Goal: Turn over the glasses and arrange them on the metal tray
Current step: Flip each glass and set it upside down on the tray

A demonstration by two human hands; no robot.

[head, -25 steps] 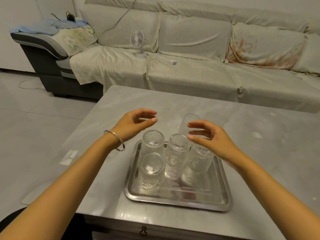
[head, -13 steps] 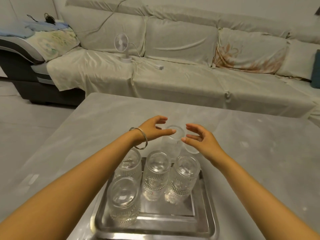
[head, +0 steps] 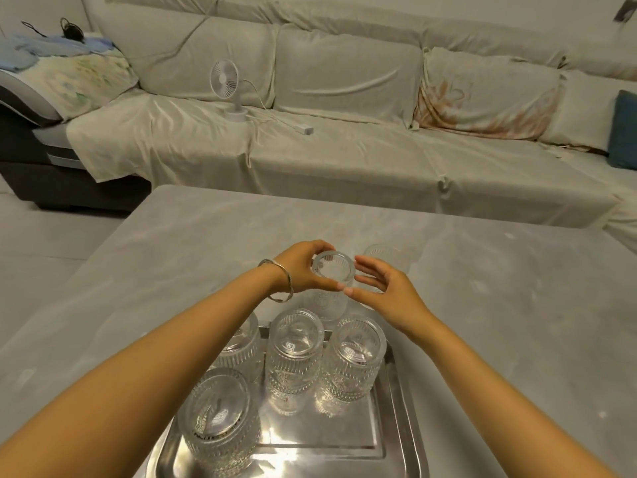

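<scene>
Head view: a grey marble-look table (head: 172, 257) fills the middle of the frame, with a metal tray (head: 400, 419) at the lower centre. Four ribbed glasses are seen upside down on the tray: one at the lower left (head: 220, 422), one partly hidden behind the left forearm (head: 244, 353), one in the centre (head: 294, 357) and one to its right (head: 353, 360). Just beyond the tray's far edge, at the centre of the frame, a fifth glass (head: 332, 274) is seen upright with its open rim up. This glass is gripped at the rim by the left hand (head: 300, 270), whose fingers and thumb are curled round its left side; a silver bangle (head: 279, 281) is worn on that wrist. The right hand (head: 386, 294) is held open just beside the same glass, fingers spread and loosely extended toward it; whether the fingertips touch the glass cannot be told. A sixth glass (head: 381, 253) is partly hidden behind the right hand, on the table and off the tray. Across the upper frame a covered sofa (head: 344, 150) is seen, with a small white fan (head: 225, 81) standing on its seat at the upper left.
</scene>
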